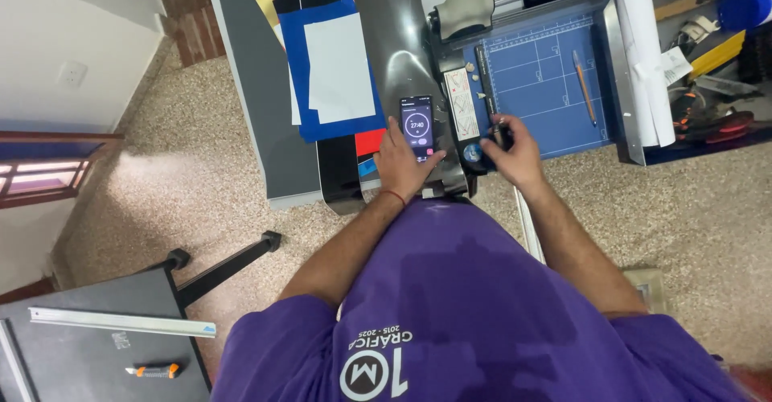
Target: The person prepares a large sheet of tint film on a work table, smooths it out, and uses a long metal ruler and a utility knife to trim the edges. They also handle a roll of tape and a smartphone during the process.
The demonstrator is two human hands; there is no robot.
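With our left hand (400,163) flat and spread beside the phone (417,127) and our right hand (513,151) closed on the cutter handle (488,96), we risk, in our judgement, nudging the phone off the sloped black machine (402,40).

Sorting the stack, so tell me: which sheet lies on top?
The white sheet; it lies uncovered on the blue sheet, with red and black ones beneath.
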